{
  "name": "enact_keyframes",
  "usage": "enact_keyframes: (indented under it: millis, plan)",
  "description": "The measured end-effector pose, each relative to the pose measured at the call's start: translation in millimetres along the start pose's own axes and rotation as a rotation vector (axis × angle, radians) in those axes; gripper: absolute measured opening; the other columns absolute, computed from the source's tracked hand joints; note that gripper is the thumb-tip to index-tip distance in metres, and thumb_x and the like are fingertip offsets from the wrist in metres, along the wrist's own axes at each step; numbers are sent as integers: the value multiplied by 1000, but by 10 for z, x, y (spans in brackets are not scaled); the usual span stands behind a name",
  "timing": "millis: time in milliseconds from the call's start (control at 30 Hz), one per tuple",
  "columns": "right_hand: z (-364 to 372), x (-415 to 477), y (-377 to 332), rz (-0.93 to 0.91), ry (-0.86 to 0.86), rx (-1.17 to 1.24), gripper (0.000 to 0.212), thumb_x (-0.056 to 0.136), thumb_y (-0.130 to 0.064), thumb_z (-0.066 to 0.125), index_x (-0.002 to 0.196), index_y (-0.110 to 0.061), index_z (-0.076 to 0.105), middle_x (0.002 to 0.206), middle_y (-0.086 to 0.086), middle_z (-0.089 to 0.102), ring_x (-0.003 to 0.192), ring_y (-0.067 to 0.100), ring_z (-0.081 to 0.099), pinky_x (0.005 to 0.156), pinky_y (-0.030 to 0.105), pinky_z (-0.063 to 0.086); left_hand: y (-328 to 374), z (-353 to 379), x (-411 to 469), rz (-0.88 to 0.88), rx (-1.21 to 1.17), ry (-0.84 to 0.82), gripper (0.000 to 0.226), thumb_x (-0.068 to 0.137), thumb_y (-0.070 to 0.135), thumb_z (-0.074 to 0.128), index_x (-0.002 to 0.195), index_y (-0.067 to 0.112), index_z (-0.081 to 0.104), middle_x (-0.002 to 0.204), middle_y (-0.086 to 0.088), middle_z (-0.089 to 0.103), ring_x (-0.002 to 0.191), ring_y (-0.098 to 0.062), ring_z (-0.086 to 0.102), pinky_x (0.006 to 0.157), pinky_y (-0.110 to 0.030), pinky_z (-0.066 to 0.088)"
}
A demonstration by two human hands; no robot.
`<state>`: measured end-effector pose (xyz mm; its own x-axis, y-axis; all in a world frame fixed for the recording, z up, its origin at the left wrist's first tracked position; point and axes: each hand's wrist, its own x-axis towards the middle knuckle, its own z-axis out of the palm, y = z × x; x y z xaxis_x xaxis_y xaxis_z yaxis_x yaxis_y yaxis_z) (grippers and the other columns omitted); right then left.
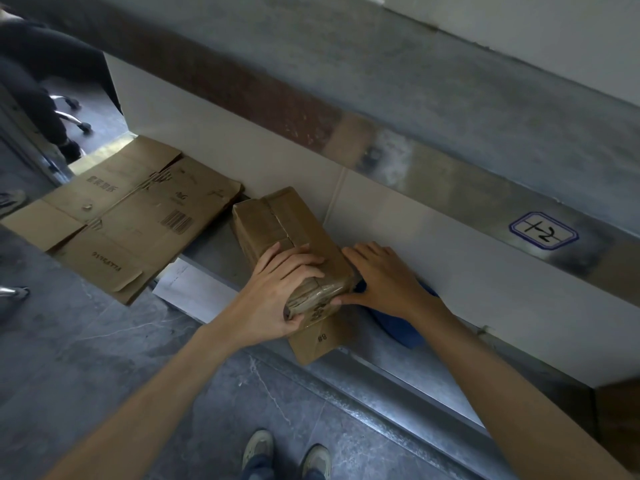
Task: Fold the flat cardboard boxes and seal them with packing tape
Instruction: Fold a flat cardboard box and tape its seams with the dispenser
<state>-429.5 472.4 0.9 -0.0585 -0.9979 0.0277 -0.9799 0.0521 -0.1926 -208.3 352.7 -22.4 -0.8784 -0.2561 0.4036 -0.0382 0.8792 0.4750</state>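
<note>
Your left hand (277, 296) curls its fingers (304, 262) over the taped cardboard box (294, 216), your right hand (382, 277) pressing its side with straight fingers.

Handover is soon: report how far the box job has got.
Done: one folded box, seams apparently taped. In hand: left hand grips its near end, right hand presses flat against its side. Left: flat cardboard boxes beside it, still unfolded.

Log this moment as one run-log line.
stage: sealing | box: folded, taped | left hand: holds near end | right hand: flat against right side | flat boxes: stacked at left
</note>
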Motion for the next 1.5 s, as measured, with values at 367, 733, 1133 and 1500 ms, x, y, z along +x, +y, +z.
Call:
enact_keyframes:
  millis: [367, 733, 1133, 1500]
  plan:
    - [-150, -104, -17, -103, 50, 325, 77, 79, -44, 78, 147, -36, 43, 156, -17, 33, 138, 4, 33, 110, 30, 31, 106, 46, -260, -121, 33, 203, 74, 75, 25, 88, 139, 13, 54, 142, 0, 53, 146, -17, 35, 123, -49, 21]
    - [57, -25, 20, -131, 257, 322, 52, 84, -50, 61, 129, -24, 66, 141, -5, 56, 127, 14, 50, 102, 36, 45, 180, 119, -252, -231, -3, 329, 56, 87, 42, 72, 130, 7, 62, 137, -2, 61, 137, -13, 49, 120, -39, 29]
    - [56, -50, -169, -55, 321, 286, 58, 76, -62, 65, 117, -20, 72, 135, -7, 59, 117, 12, 56, 92, 33, 49, 307, 249, -184, -328, 69, 426, 63, 81, 29, 80, 136, 8, 58, 141, -3, 57, 137, -14, 48, 121, -40, 29]
    - [1, -144, -307, 53, 198, 543, 55, 79, -51, 68, 126, -23, 64, 141, -24, 44, 122, -2, 52, 98, 31, 51, 340, 143, -224, -356, -2, 371, 61, 83, 33, 66, 139, 9, 56, 144, 1, 55, 135, -13, 50, 119, -40, 33]
